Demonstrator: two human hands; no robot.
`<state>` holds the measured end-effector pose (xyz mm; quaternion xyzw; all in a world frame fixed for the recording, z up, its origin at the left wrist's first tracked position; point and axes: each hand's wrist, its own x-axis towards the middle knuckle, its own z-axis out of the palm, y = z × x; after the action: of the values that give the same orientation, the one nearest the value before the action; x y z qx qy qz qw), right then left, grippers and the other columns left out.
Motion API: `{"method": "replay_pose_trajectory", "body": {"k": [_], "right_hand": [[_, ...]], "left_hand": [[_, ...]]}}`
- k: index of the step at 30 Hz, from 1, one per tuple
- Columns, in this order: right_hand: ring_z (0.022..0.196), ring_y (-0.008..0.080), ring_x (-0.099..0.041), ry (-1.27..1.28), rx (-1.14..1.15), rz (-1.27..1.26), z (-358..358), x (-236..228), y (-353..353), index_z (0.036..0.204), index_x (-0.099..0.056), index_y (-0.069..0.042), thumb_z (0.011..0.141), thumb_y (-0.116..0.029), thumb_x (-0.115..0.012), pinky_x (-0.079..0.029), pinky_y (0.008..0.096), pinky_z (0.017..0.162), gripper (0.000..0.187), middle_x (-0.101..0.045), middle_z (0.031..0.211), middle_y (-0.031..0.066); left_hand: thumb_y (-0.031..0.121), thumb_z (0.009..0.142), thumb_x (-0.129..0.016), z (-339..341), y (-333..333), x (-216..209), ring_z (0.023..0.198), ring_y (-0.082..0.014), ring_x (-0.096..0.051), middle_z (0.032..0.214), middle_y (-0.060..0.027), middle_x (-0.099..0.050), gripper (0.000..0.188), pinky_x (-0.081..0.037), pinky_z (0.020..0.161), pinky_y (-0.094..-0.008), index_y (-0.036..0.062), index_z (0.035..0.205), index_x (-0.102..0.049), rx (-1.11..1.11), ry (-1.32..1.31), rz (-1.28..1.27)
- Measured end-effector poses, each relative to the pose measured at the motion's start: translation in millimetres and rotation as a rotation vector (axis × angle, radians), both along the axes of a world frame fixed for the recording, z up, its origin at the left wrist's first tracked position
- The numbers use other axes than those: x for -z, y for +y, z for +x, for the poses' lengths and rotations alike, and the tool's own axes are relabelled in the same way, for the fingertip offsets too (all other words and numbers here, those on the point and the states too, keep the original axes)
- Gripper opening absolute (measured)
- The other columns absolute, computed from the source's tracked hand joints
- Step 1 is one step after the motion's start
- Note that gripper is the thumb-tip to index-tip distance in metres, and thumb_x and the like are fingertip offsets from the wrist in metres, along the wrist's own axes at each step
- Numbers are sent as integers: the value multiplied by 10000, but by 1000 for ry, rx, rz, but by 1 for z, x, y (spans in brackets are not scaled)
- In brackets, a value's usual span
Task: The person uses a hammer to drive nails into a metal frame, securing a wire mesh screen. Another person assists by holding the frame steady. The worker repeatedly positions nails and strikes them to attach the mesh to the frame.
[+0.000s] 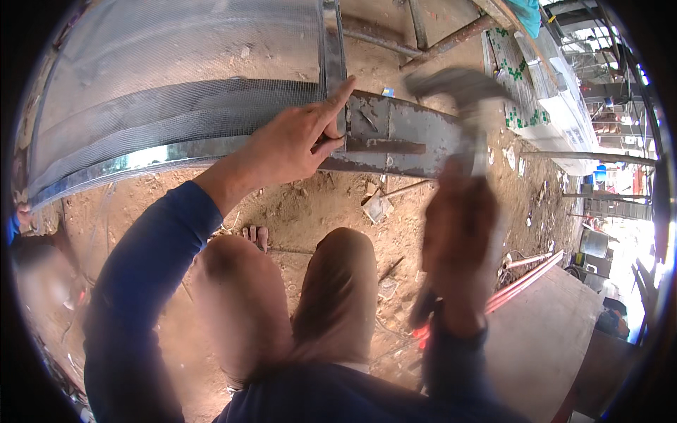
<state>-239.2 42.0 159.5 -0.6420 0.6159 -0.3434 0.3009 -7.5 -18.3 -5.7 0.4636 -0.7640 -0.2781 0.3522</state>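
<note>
My right hand (462, 225), smeared by motion, is closed round the handle of a claw hammer. The hammer's head (458, 88) is blurred too and is raised above the right part of a grey, rust-spotted metal beam (409, 127). My left hand (289, 141) lies at the near right corner of a mesh panel (197, 106) with a shiny metal frame (148, 158). Its index finger points out along the frame's edge and the thumb is bent below, pinching the frame where it rests on the beam. A nail, if any, cannot be made out.
Another person's hand (25, 217) is at the panel's far left end. Rusty pipes (451, 42) stand beyond the beam. A flat grey board (539, 331) and pinkish pipes (522, 285) lie at the right. Scraps litter the dirt floor (310, 211) by my knees.
</note>
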Motion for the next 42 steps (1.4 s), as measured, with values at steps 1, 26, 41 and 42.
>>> {"method": "replay_pose_trajectory", "body": {"k": [1,26,41,42], "right_hand": [[554,89,-444,-114,100,-38,3,-22,0,1101,-638,-92,1179,-324,-593,-327,268,439,249,-597,853,11],[418,32,-362,-47,35,52,-10,4,-5,963,-577,-132,1201,-352,-543,-238,247,304,327,-496,661,-31],[533,121,-474,-300,-17,-120,13,-42,2,999,-623,-71,1170,-221,-580,-361,310,421,231,-530,691,12],[514,94,-449,-422,23,-203,14,-47,4,956,-596,-82,1188,-259,-555,-327,291,378,295,-506,683,-7]], "left_hand": [[70,984,-820,-2,-2,-1,797,-257,-741,929,-96,-743,1171,-642,831,-430,161,1817,-3,10,-1,-24],[74,1001,-811,2,-2,1,793,-234,-711,897,-82,-717,1136,-647,823,-430,152,1818,-24,-8,-39,-12],[62,997,-810,3,0,10,767,-258,-723,912,-106,-729,1120,-636,770,-425,144,1817,-51,-15,-14,-38],[61,996,-810,4,1,9,773,-257,-727,913,-108,-733,1122,-634,771,-427,143,1817,-50,-17,-18,-38]]}}
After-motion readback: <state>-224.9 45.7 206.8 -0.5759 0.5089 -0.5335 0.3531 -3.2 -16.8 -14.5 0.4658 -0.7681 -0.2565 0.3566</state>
